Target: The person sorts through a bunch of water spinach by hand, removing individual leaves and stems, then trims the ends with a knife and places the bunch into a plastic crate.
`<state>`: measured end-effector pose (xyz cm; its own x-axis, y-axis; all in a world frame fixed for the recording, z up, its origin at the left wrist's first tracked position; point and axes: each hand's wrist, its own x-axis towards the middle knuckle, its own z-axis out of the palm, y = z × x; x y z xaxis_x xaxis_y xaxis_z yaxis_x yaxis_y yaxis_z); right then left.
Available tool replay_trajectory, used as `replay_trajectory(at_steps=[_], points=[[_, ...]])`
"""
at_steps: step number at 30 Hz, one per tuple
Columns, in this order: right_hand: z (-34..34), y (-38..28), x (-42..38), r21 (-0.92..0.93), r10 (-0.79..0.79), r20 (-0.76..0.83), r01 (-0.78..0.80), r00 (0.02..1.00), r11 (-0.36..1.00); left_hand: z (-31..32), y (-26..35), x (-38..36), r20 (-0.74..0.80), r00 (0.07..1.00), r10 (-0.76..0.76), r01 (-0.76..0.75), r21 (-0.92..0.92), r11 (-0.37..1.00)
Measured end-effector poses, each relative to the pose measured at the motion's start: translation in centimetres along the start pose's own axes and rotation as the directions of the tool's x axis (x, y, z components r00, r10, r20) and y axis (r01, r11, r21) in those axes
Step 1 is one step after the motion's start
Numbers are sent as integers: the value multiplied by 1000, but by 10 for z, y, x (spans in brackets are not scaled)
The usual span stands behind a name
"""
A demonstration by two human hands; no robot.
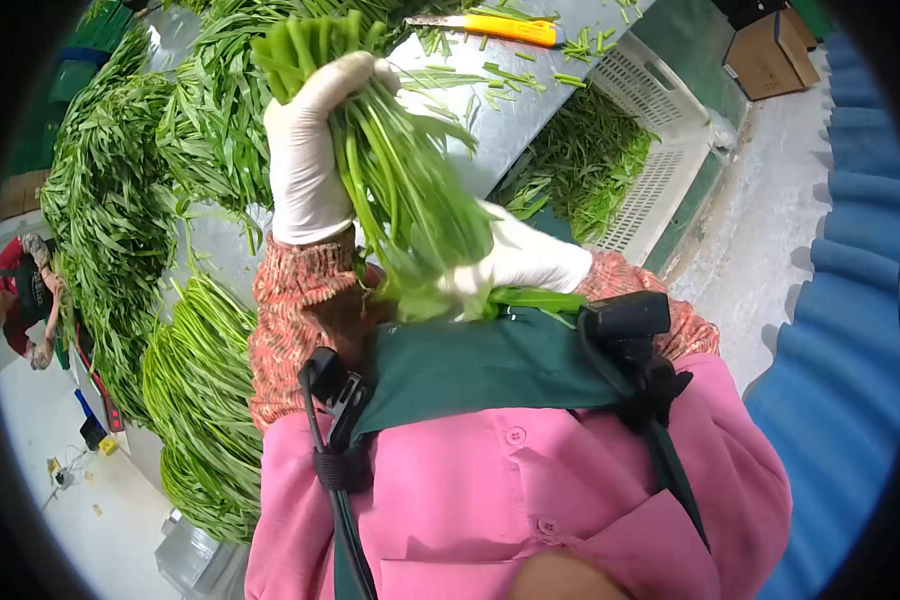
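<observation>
My left hand [315,150], in a white glove, is wrapped round the stems of a bunch of water spinach [395,185]. The cut stem ends point up and away; the leaves hang toward my apron. At the leafy end is my right hand [520,255], also gloved, touching the lower leaves. Its fingers are blurred and partly hidden by the greens. A loose green leaf [540,299] lies just below the right wrist, over the dark green apron [460,370].
Large heaps of water spinach [110,200] cover the left of the metal table [450,90]. A yellow-handled knife [510,28] lies among stem cuttings. Right, a white plastic crate [660,160] holds leaves. A cardboard box [770,55] stands beyond. Another person [25,290] is at far left.
</observation>
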<state>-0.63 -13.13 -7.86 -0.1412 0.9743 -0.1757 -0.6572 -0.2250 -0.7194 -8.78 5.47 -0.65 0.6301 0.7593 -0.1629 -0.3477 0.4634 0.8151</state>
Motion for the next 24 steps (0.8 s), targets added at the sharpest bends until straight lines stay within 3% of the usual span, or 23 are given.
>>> replay_trajectory(at_steps=[2,3,5,7,8,9,11,13,14,17,18,21,22,23,24], points=[[6,-26,3,-126,-41,-49,35,998,991,3,6,3,9,996,84,-83,-55,995],[-2,-26,7,-173,-133,-32,126,991,977,7,8,8,13,995,102,-99,-145,984],[-1,-33,3,42,68,-50,-66,996,997,16,16,6,15,996,86,-81,-223,971],[17,-36,2,-326,-72,67,90,995,941,16,18,3,52,998,33,-22,-198,980],[29,-45,-8,-243,68,-12,-69,998,968,9,21,0,89,994,-56,64,-86,994],[30,-35,-11,-154,-29,-18,26,999,988,12,13,-6,-2,999,-53,53,-102,993],[34,-36,-9,-318,59,-82,-82,995,945,2,4,-6,2,997,-81,81,-71,994],[23,-10,1,-110,-64,-76,55,995,992,-2,0,-6,-17,1000,-27,27,19,999],[6,-2,2,-280,-126,-80,99,989,955,0,2,-8,2,1000,20,-20,27,999],[-5,-15,13,-450,-69,-187,-23,980,893,4,9,-10,52,989,136,-138,34,990],[-2,-25,14,-431,-34,-241,-75,970,899,4,12,-8,65,983,172,-175,33,984],[1,-33,20,-428,-142,-127,75,982,901,6,14,-9,39,974,222,-222,-5,975],[4,-35,21,-400,-80,-182,0,980,916,7,17,-11,48,971,234,-233,-10,972],[15,-36,20,-216,-148,-109,122,983,969,10,21,-15,30,979,199,-199,-26,980],[17,-34,17,-231,-55,-86,34,995,972,13,26,-19,13,986,164,-163,-42,986]])
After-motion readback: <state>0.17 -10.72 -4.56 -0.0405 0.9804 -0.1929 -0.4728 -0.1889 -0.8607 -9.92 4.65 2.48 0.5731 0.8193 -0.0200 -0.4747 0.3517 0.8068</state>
